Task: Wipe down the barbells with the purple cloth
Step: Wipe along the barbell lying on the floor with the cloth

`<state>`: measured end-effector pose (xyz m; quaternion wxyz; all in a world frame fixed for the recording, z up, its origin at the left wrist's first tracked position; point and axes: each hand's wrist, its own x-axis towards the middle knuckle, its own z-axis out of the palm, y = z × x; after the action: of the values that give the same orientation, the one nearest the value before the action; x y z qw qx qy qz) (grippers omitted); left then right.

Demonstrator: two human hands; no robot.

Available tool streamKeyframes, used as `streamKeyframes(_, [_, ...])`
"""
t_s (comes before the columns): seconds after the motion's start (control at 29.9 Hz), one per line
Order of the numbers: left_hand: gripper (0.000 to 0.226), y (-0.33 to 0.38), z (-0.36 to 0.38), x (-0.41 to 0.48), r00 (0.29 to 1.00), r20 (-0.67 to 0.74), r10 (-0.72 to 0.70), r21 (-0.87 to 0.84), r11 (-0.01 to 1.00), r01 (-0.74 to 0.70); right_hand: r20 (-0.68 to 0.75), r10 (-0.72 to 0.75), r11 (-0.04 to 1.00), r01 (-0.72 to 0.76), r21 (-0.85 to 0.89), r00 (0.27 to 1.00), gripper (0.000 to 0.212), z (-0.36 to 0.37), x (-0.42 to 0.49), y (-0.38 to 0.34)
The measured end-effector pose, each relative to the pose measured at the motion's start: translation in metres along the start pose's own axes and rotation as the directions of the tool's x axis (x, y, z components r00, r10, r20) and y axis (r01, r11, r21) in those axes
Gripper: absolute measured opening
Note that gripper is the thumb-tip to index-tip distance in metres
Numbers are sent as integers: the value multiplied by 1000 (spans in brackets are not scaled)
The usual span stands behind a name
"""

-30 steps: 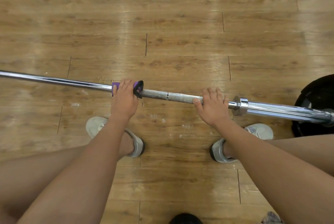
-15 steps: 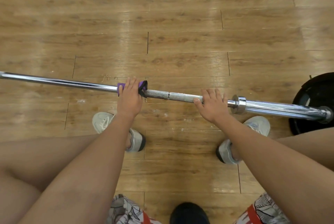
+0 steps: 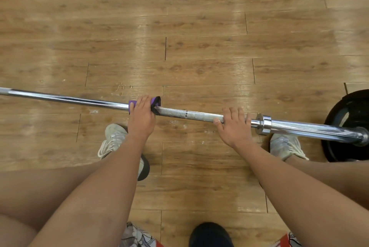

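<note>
A long steel barbell [image 3: 191,114] runs across the wooden floor from the left edge to the right, with a rough knurled section in the middle and a shiny collar and sleeve at the right. My left hand [image 3: 141,116] grips the purple cloth [image 3: 155,103], which is wrapped round the bar at the left end of the knurling. My right hand [image 3: 234,125] holds the bar just left of the collar, fingers curled over it.
A black weight plate [image 3: 343,115] lies on the floor at the right, under the bar's end. My two feet in pale sneakers [image 3: 113,139] stand just behind the bar. A dark round object [image 3: 209,233] sits at the bottom edge.
My left hand with the cloth has slid a little to the right along the bar. My right hand keeps its hold near the collar.
</note>
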<state>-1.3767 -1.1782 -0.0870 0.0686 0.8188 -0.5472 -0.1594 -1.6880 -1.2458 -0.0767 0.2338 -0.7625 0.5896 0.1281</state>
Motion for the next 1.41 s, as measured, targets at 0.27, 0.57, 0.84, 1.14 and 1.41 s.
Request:
streamKeyframes(0.27, [62, 9, 6, -33, 1000, 17, -16, -57, 998, 17, -68, 6, 1000, -8, -30, 998, 85, 16, -24, -2])
streamKeyframes(0.57, [56, 17, 10, -51, 999, 43, 15, -18, 1000, -14, -35, 8, 998, -11, -62, 999, 70, 24, -41, -3])
streamKeyframes(0.84, [53, -5, -2, -50, 992, 93, -82, -5, 997, 83, -70, -1, 999, -3, -48, 998, 77, 33, -56, -4])
streamKeyframes(1.14, [45, -6, -4, -57, 995, 86, -40, 38, 999, 37, -89, 4, 999, -7, -37, 996, 74, 43, -66, -6])
streamKeyframes(1.41, [54, 6, -2, -62, 993, 116, -24, 71, 997, 16, -80, 3, 1000, -6, -31, 997, 78, 45, -68, -7])
